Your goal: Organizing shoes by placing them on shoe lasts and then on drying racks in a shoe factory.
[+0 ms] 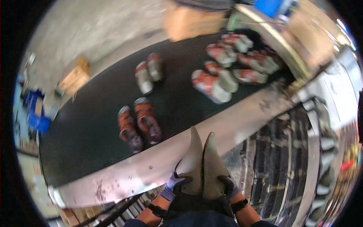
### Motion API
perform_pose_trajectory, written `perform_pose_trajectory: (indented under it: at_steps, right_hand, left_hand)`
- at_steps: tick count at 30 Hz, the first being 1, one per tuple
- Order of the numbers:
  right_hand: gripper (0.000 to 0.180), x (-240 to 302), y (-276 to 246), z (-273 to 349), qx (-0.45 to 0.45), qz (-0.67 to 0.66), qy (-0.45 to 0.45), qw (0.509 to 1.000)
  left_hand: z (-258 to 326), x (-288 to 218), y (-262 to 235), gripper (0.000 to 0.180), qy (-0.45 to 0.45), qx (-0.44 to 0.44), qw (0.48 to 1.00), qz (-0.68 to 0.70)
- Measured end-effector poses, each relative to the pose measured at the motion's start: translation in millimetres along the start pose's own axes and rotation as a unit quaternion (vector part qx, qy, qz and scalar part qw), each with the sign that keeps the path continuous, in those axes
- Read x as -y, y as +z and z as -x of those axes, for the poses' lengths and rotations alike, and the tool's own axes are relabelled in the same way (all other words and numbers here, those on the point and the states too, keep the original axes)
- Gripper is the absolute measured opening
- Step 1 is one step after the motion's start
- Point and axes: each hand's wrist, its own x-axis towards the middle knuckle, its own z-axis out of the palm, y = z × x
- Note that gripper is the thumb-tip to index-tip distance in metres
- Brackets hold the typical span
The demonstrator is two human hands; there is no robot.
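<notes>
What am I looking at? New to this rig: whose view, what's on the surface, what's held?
There's no robot: a person works with two gloved hands. The single picture comes from a wide fisheye camera on their head, looking down, so straight edges bend near the rim.

The black surface carries a reddish-brown shoe pair, a paler pair and, at far right, clustered red-and-white shoes.

The left hand holds a grey tapered piece; the right hand holds a similar piece beside it, tips pointing away.
</notes>
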Motion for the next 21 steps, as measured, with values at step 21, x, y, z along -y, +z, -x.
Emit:
perform_pose_trajectory:
  at_steps: [21]
  right_hand:
    - [0.031, 139, -214, 648, -0.858, -0.084, 0.002, 0.506]
  left_hand:
    - [320, 389, 599, 0.08, -0.087, 0.738, 0.527, -0.412]
